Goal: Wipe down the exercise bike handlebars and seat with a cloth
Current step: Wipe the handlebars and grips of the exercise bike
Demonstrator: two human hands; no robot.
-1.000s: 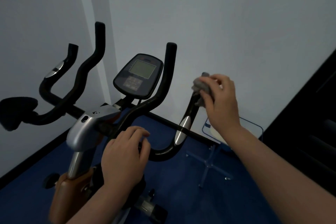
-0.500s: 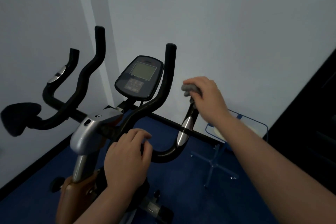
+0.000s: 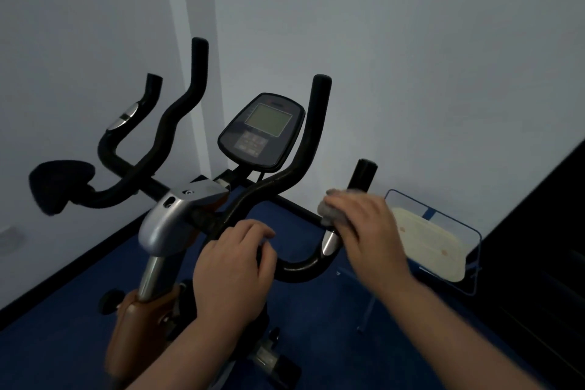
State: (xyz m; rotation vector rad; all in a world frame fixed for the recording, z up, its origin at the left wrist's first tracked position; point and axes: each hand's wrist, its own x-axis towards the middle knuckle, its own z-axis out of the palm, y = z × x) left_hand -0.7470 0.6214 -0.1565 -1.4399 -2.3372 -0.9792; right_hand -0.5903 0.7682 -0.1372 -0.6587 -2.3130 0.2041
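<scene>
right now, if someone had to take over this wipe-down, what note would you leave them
Right hand: grips the grey cloth round the right outer handlebar grip, just below its tip and above the silver sensor.
Left hand: holds the handlebar low near the centre, steadying the bike.
Done: cannot tell from this view which parts are already wiped.
Left: the rest of the right bar, the two upright bars, the left grip. The seat is out of view. The console is not part of the job.
</scene>
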